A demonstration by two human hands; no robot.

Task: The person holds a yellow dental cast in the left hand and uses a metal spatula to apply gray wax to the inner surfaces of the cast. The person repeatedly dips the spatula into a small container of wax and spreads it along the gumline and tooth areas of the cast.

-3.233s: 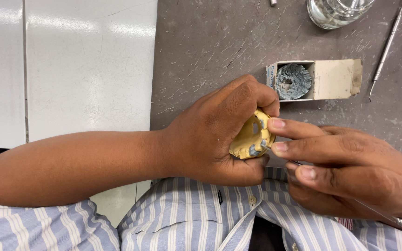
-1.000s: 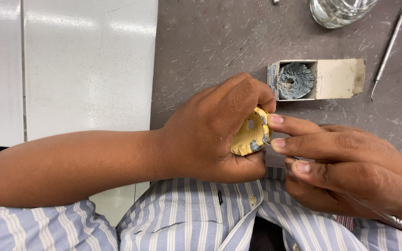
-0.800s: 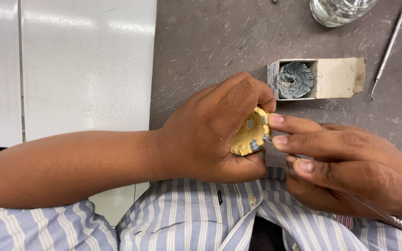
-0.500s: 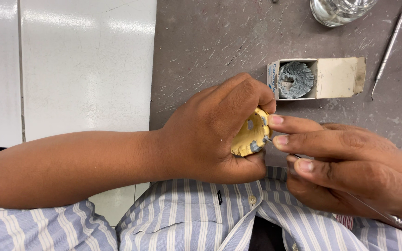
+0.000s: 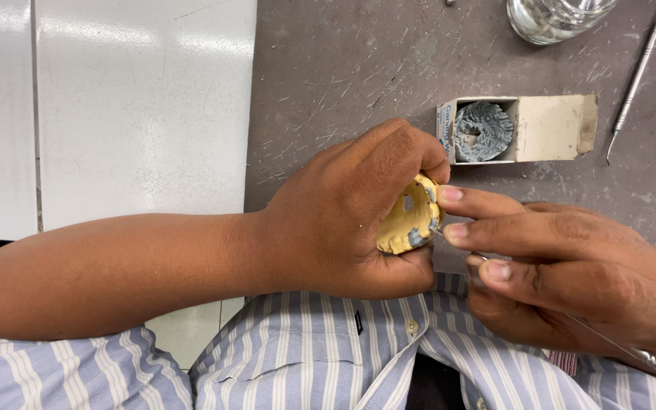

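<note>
Left hand (image 5: 343, 220) wrapped tight around a yellow dental cast (image 5: 408, 224) with grey patches — held over the lap at the edge of the grey table (image 5: 343, 68). Right hand (image 5: 571, 273) pinching a thin metal instrument (image 5: 616, 345), fingertips (image 5: 449, 193) touching the cast — open cardboard box (image 5: 518, 129) just beyond

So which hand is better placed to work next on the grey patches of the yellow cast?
Probably the right hand: its fingertips and thin metal tool sit at the yellow cast. The left hand is wrapped around it.
</note>
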